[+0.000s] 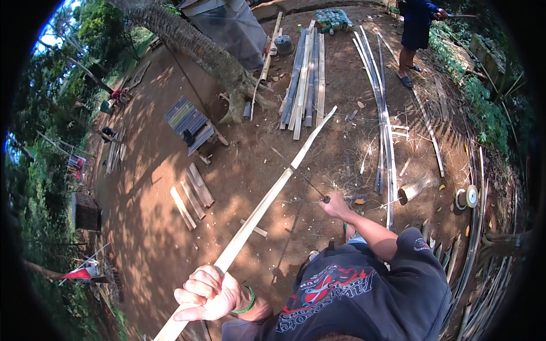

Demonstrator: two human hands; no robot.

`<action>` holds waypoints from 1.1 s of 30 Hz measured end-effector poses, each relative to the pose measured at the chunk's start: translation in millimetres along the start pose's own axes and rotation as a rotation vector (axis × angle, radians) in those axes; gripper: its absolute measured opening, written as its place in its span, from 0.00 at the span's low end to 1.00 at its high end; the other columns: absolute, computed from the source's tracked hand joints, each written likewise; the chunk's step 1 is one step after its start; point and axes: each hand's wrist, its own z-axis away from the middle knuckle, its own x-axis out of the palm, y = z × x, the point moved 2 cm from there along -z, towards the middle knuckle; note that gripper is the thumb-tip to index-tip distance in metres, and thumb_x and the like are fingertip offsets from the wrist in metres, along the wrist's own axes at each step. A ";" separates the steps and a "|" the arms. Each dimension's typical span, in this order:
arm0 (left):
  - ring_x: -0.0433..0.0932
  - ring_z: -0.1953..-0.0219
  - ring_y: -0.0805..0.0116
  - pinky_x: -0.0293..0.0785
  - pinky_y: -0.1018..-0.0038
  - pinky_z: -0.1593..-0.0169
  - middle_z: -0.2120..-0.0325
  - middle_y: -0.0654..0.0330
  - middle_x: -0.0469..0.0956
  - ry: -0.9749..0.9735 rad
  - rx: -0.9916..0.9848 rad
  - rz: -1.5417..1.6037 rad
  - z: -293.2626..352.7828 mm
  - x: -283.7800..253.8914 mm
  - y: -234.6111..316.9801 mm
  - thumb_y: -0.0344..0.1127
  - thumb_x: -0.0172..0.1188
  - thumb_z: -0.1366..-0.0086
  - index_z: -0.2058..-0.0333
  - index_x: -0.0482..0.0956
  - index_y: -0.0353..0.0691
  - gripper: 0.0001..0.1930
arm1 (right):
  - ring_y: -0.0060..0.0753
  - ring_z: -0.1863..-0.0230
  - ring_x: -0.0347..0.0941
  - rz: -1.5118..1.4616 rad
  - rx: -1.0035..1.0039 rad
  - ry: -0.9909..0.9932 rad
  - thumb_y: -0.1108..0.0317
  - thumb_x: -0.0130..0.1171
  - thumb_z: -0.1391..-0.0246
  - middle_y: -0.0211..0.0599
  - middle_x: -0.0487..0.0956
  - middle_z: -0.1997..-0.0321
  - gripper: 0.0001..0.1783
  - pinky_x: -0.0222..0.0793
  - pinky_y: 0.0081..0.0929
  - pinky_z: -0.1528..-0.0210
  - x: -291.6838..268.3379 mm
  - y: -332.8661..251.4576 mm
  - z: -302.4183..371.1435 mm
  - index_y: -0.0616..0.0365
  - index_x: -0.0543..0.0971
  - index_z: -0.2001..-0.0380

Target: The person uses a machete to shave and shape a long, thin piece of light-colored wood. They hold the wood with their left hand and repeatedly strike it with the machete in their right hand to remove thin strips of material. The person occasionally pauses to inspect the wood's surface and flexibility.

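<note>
My left hand [207, 291], with a green band at the wrist, is closed around a long pale split-bamboo strip [263, 206]. The strip slants up and to the right, narrowing to a thin end. In my right hand [336, 206] is the dark handle of a knife [313, 186]. Its thin blade points up and left and is hard to make out against the soil. Knife and strip appear to cross near a dark node on the strip; whether they touch I cannot tell.
Bamboo slats [301, 79] lie in a bundle ahead, near a tree trunk [193, 42]. Long strips [385, 136] run along the right. A low slatted bench [187, 122] stands left. A cut bamboo section [416, 188] and a spool [467, 197] lie right. Another person [418, 28] stands far right.
</note>
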 end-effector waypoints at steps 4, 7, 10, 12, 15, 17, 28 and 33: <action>0.48 0.90 0.81 0.46 0.84 0.85 0.91 0.70 0.52 -0.028 0.007 -0.032 0.0 14.9 -5.2 0.62 0.34 0.27 0.78 0.54 0.48 0.27 | 0.59 0.73 0.78 0.150 0.103 -0.098 0.60 0.59 0.57 0.61 0.77 0.77 0.17 0.71 0.48 0.69 -29.5 49.3 -59.6 0.68 0.79 0.80; 0.46 0.90 0.81 0.45 0.84 0.85 0.92 0.71 0.50 0.081 -0.001 -0.094 -4.0 9.8 -9.7 0.60 0.35 0.26 0.79 0.52 0.48 0.27 | 0.52 0.79 0.76 0.074 -0.102 -0.128 0.62 0.59 0.57 0.55 0.74 0.83 0.15 0.67 0.45 0.72 -46.4 -15.5 -32.2 0.65 0.76 0.83; 0.44 0.89 0.80 0.43 0.81 0.84 0.91 0.71 0.49 -0.006 -0.026 -0.059 -9.5 25.9 2.5 0.58 0.39 0.26 0.80 0.54 0.48 0.26 | 0.54 0.78 0.76 0.161 -0.481 -0.196 0.61 0.59 0.56 0.56 0.73 0.84 0.16 0.67 0.46 0.72 -61.4 -23.6 -33.6 0.65 0.74 0.84; 0.43 0.89 0.80 0.44 0.81 0.84 0.91 0.71 0.49 -0.010 0.002 -0.147 -14.5 52.8 -6.4 0.58 0.39 0.26 0.80 0.53 0.48 0.26 | 0.58 0.69 0.78 0.218 -0.095 -0.170 0.61 0.59 0.57 0.61 0.77 0.75 0.15 0.72 0.47 0.65 -67.3 67.1 -81.6 0.66 0.80 0.76; 0.43 0.89 0.80 0.44 0.82 0.84 0.91 0.71 0.49 0.041 0.009 -0.147 -4.6 44.5 -2.6 0.57 0.39 0.25 0.80 0.53 0.48 0.26 | 0.61 0.60 0.79 0.367 0.331 -0.100 0.61 0.58 0.59 0.65 0.80 0.66 0.19 0.76 0.46 0.55 -99.8 125.4 -121.2 0.69 0.83 0.69; 0.43 0.89 0.80 0.43 0.82 0.84 0.91 0.71 0.49 0.068 0.011 -0.109 -2.8 43.5 5.4 0.57 0.39 0.25 0.80 0.52 0.48 0.26 | 0.62 0.62 0.79 0.414 0.236 -0.174 0.60 0.58 0.59 0.63 0.80 0.68 0.19 0.75 0.47 0.56 -97.1 123.2 -126.7 0.68 0.82 0.71; 0.53 0.86 0.78 0.52 0.81 0.83 0.84 0.67 0.55 0.369 0.102 -0.292 -24.7 67.0 -8.7 0.61 0.41 0.28 0.78 0.58 0.44 0.28 | 0.60 0.62 0.79 0.374 0.096 -0.552 0.59 0.58 0.61 0.57 0.81 0.68 0.18 0.74 0.46 0.56 -69.5 82.6 -23.6 0.62 0.83 0.69; 0.55 0.83 0.76 0.54 0.78 0.80 0.81 0.66 0.56 0.230 0.073 -0.138 -39.0 73.2 -14.7 0.59 0.43 0.28 0.75 0.58 0.42 0.26 | 0.35 0.83 0.74 -0.004 0.459 -0.261 0.59 0.62 0.49 0.39 0.77 0.83 0.16 0.70 0.36 0.77 -82.4 159.4 -7.9 0.62 0.78 0.79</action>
